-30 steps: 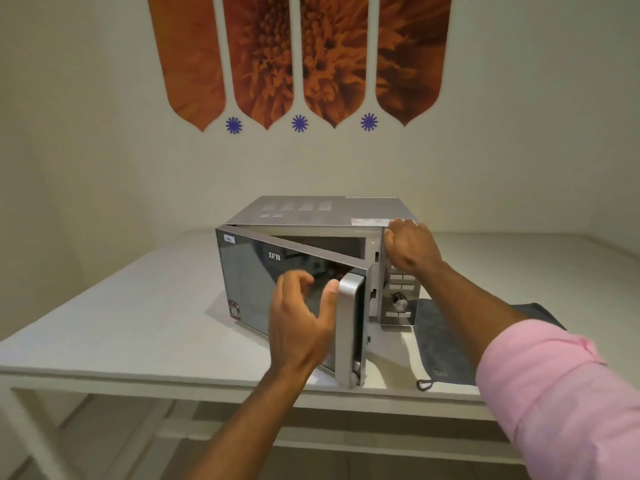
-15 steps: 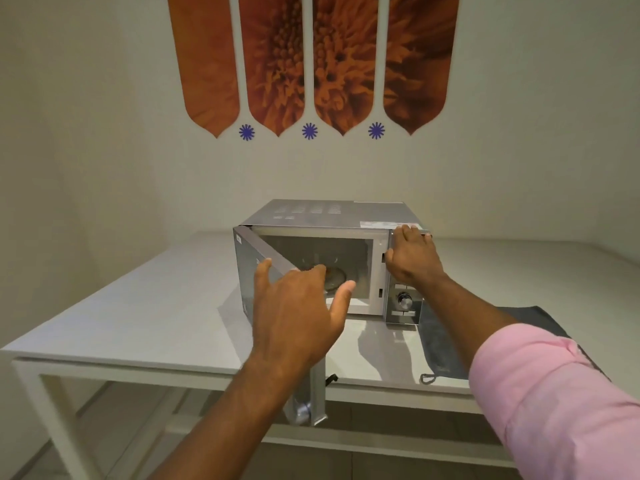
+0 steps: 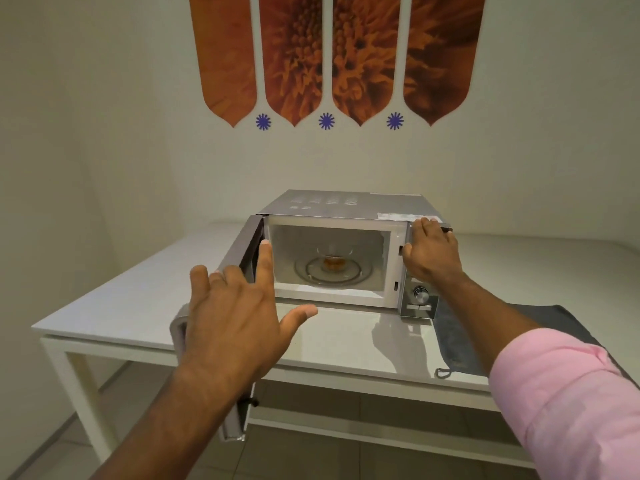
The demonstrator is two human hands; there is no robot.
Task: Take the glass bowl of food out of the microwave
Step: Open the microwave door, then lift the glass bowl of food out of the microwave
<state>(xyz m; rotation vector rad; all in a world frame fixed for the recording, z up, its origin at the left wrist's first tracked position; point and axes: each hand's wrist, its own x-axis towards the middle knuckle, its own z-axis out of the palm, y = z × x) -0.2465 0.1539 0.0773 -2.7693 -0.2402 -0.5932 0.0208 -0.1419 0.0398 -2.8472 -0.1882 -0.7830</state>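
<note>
Two hands flank the open silver microwave: splayed, empty left hand nearer the small clear glass bowl deep inside; right hand grips the microwave's top corner.

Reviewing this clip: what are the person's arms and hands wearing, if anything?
Both hands are bare: no gloves, rings or watch show on the left hand or the right hand. The left forearm is uncovered as far as the frame shows. The right arm has a pink sleeve pushed up, leaving its forearm bare.
</note>
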